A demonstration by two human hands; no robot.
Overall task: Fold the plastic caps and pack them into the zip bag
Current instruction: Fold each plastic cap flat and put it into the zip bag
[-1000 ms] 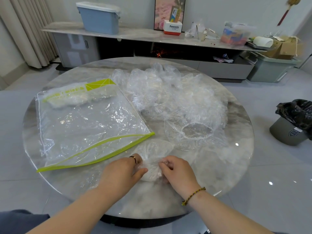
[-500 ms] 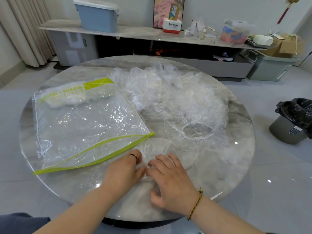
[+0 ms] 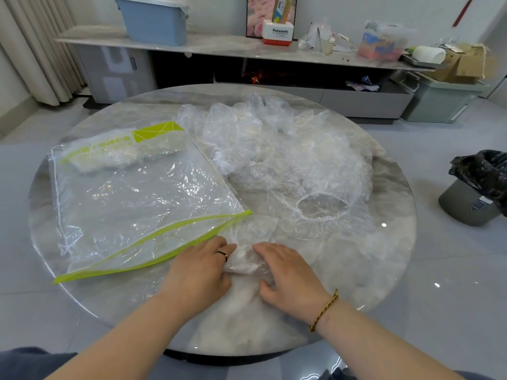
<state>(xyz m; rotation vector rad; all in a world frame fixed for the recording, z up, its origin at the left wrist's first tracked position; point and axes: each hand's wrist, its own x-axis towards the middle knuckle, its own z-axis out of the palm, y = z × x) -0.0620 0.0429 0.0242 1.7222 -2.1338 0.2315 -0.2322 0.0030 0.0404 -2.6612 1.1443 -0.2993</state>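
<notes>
Plastic cap (image 3: pixel 247 259): left hand (image 3: pixel 200 267) and right hand (image 3: pixel 288 272) both squeeze it (crumpled).
Zip bag (image 3: pixel 137 198): green writing, too blurry.
Box (image 3: pixel 277 32): says Panasonic.

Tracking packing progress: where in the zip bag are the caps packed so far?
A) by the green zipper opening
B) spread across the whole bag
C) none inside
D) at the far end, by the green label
D: the whitish bundle of folded caps lies at the zip bag's far end beside the green label.
</notes>
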